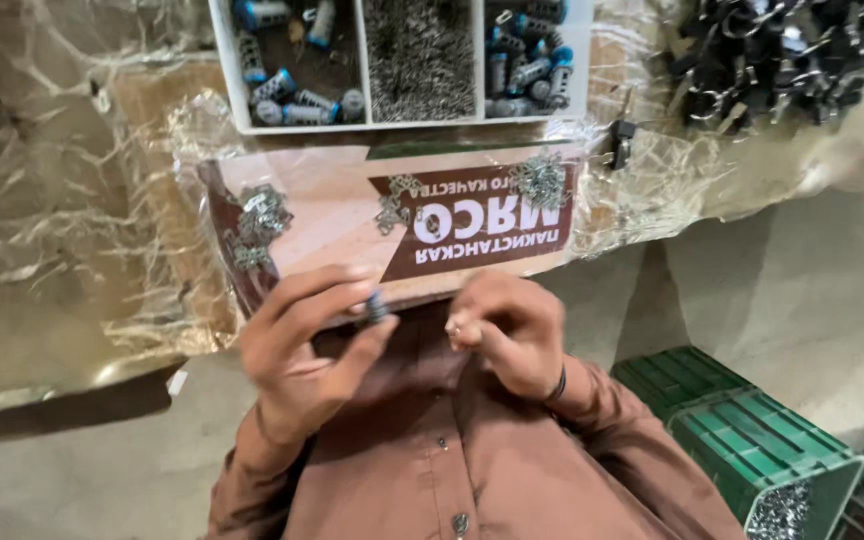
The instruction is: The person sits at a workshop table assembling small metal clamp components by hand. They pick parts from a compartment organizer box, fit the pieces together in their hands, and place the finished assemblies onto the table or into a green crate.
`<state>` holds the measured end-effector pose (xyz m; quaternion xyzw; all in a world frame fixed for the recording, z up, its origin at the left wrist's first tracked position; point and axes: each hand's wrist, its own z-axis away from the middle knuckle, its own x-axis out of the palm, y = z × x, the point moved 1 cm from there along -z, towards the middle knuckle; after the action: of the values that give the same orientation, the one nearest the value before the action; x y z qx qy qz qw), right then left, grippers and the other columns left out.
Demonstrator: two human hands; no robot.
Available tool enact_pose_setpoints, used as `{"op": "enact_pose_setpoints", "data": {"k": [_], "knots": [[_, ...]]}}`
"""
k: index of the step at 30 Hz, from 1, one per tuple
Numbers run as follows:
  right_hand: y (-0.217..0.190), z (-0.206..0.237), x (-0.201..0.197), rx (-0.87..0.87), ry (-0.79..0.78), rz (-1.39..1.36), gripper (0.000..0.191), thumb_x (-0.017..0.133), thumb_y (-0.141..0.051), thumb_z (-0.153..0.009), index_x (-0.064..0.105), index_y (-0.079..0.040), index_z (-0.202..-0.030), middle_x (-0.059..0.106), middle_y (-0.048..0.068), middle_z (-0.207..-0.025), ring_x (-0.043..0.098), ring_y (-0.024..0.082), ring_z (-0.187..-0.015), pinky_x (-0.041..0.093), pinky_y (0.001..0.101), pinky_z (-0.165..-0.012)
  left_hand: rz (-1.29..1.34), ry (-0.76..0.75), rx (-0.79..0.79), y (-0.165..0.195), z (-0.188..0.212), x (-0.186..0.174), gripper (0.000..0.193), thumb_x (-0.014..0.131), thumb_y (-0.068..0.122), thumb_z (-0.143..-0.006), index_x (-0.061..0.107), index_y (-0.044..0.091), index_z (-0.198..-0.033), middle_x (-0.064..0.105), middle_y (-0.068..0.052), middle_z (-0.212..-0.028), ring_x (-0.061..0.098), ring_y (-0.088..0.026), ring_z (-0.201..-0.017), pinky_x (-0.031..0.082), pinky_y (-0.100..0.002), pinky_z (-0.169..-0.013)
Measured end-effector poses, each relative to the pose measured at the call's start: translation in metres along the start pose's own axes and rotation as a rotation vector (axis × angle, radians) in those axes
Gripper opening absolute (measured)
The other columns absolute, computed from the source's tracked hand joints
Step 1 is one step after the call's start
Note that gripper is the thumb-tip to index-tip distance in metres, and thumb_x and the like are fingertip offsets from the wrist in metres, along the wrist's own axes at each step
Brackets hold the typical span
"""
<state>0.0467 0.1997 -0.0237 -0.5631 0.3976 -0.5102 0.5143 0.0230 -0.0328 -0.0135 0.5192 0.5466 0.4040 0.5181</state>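
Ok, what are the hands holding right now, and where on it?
The left hand pinches a small blue cylinder between thumb and fingertips. The right hand is curled shut; anything in it cannot be told.

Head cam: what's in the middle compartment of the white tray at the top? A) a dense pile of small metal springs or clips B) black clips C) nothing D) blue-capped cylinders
A: the middle compartment of the white tray is packed with fine grey metal pieces, while the blue-capped cylinders lie in the compartments on either side.

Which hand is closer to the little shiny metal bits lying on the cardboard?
Probably the left hand: it holds a small blue-grey piece just below the metal clips on the cardboard. The right hand is curled, further from them.
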Motion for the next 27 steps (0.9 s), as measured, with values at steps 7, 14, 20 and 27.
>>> {"op": "enact_pose_setpoints", "data": {"k": [7, 14, 20, 27], "knots": [[-0.018, -0.008, 0.014, -0.388, 0.066, 0.429, 0.008, 0.07, 0.0, -0.097, 0.063, 0.0, -0.101, 0.071, 0.014, -0.1, 0.072, 0.02, -0.088, 0.06, 0.0278, -0.074, 0.1, -0.113, -0.001, 0.015, -0.015, 0.014, 0.041, 0.086, -0.001, -0.083, 0.07, 0.006, -0.12, 0.069, -0.009, -0.122, 0.07, -0.015, -0.094, 0.059, -0.024, -0.079], [-0.026, -0.022, 0.021, -0.375, 0.029, 0.545, 0.012, 0.074, 0.003, -0.094, 0.064, 0.003, -0.1, 0.068, 0.015, -0.1, 0.068, 0.021, -0.088, 0.057, 0.028, -0.073, 0.1, -0.128, -0.041, 0.016, -0.011, 0.019, 0.041, 0.088, 0.003, -0.078, 0.072, 0.008, -0.116, 0.07, -0.006, -0.117, 0.069, -0.012, -0.087, 0.059, -0.025, -0.079], [-0.025, -0.019, 0.006, -0.277, -0.019, 0.657, 0.018, 0.082, -0.001, -0.088, 0.067, 0.001, -0.098, 0.068, 0.013, -0.096, 0.067, 0.018, -0.085, 0.054, 0.0249, -0.07, 0.034, -0.117, 0.062, 0.012, -0.012, 0.017, 0.041, 0.087, 0.005, -0.08, 0.073, 0.01, -0.118, 0.069, -0.007, -0.12, 0.073, -0.019, -0.103, 0.062, -0.03, -0.088], [-0.013, -0.015, -0.013, 0.183, -0.06, 0.097, 0.019, 0.079, -0.005, -0.091, 0.067, -0.001, -0.105, 0.067, 0.007, -0.104, 0.064, 0.013, -0.092, 0.052, 0.0264, -0.081, 0.019, -0.155, 0.098, 0.01, -0.013, 0.014, 0.042, 0.09, 0.009, -0.078, 0.075, 0.009, -0.117, 0.072, -0.007, -0.118, 0.072, -0.019, -0.101, 0.06, -0.031, -0.087]]}}
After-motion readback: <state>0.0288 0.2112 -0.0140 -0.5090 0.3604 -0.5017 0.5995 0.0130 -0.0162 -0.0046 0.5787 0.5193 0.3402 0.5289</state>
